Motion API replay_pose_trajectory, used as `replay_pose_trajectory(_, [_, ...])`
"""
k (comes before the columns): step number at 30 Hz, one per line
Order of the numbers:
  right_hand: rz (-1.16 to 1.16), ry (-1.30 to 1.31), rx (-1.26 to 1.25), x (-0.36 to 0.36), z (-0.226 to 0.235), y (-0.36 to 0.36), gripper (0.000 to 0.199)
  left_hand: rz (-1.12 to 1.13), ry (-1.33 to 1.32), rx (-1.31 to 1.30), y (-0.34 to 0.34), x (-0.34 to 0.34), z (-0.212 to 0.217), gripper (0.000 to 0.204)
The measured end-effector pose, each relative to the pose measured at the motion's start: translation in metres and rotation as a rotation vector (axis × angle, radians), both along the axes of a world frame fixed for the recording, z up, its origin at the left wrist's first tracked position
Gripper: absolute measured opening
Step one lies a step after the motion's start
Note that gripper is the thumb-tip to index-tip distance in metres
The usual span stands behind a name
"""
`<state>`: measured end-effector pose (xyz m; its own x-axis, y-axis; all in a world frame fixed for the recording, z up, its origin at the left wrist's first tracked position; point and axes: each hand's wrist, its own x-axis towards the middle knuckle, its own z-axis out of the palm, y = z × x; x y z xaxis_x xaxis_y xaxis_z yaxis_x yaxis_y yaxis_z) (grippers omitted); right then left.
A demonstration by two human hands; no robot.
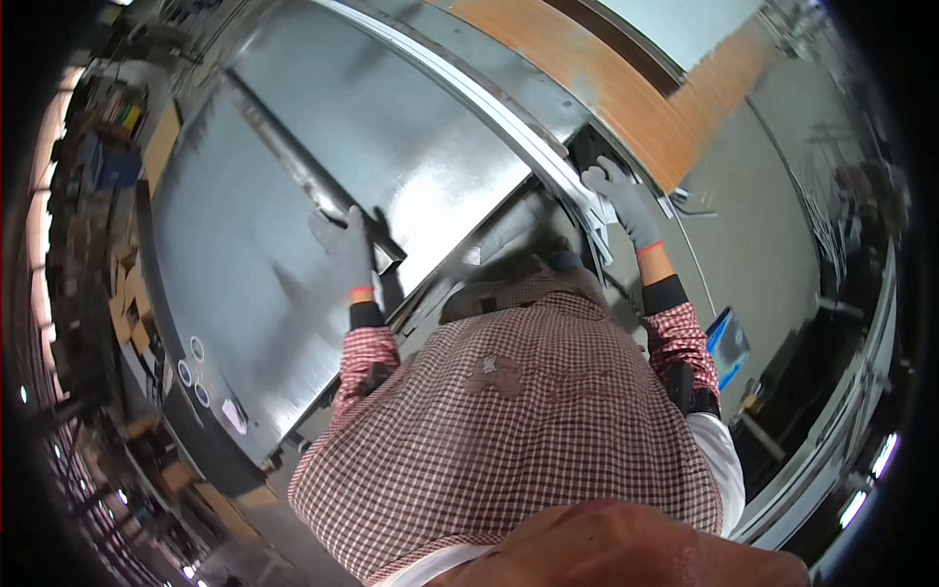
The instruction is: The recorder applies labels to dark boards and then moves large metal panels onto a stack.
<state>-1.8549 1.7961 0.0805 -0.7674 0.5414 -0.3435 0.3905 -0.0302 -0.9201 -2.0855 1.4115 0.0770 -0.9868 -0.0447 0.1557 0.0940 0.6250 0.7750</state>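
Observation:
A long folded metal channel (286, 149) lies at a slant across the shiny metal-topped table (245, 323). My left hand (344, 247), in a grey glove, is at its near end, with the thumb and fingers against its edge. The fingers' undersides are hidden. To the right, my right hand (631, 205), also gloved in grey, reaches to the near ends of a bundle of long pale metal strips (489, 106). Its thumb and fingers are apart beside the strips, with nothing visible between them.
An orange-brown board (597, 73) lies beyond the strips. Several round rings (186, 372) and a small pale scrap (235, 416) rest near the table's left corner. A blue-and-white package (727, 347) is at my right. Thin rods (824, 230) lie on the floor farther right.

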Motion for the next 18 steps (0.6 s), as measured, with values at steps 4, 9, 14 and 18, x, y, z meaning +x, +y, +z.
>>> replay_pose_trajectory(4, [0.312, 0.125, -0.126, -0.030, -0.014, 0.020, 0.029, -0.071, -0.181, 0.367, 0.113, 0.035, 0.011, 0.063])
replay_pose_trajectory(9, [0.288, -0.033, -0.642, -0.045, -0.021, 0.019, 0.048, -0.212, -0.458, 0.268, 0.235, 0.055, -0.014, 0.050])
replay_pose_trajectory(14, [0.298, -0.051, 0.266, -0.039, -0.027, 0.020, 0.053, -0.266, -0.706, 0.757, 0.264, 0.067, -0.010, 0.044])
replay_pose_trajectory(18, [0.298, -0.122, 0.290, -0.041, -0.008, 0.015, 0.047, -0.252, -0.776, 0.669, 0.271, 0.048, -0.054, 0.066])
